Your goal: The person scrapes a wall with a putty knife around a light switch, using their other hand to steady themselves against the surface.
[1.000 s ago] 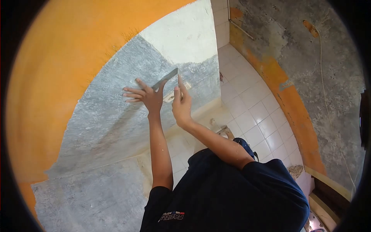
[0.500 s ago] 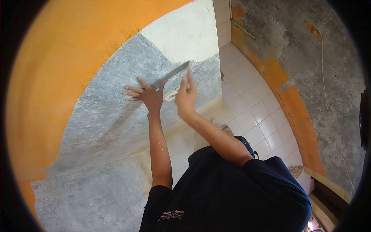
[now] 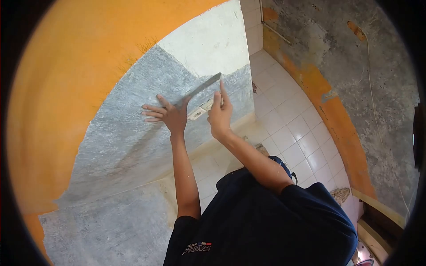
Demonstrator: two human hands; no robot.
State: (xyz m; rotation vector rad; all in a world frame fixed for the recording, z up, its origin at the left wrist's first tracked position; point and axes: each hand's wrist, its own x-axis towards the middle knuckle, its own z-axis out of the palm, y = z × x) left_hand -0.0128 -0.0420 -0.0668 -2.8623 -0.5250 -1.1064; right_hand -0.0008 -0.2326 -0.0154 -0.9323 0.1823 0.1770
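Note:
My left hand (image 3: 173, 117) lies spread on the grey wall patch (image 3: 133, 102), fingers pointing left. Its thumb reaches the lower left end of a long, narrow-looking grey blade (image 3: 205, 85). My right hand (image 3: 221, 119) is closed at the blade's upper right end, thumb and forefinger pointing up. The tool looks like a wide scraper, its handle mostly hidden in my fingers. Its blade slants along the wall just under the whitish patch (image 3: 213, 40). A white socket plate (image 3: 196, 114) sits on the wall between my hands.
Orange paint (image 3: 66, 88) borders the grey patch on the left. White floor tiles (image 3: 288, 119) run along the wall's foot and to the right. Another wall, grey with an orange band (image 3: 341, 128), stands at right, a thin cable (image 3: 372, 88) hanging down it.
My right hand has moved slightly right and down with the scraper, uncovering more of the socket plate. My left hand stays flat in nearly the same place.

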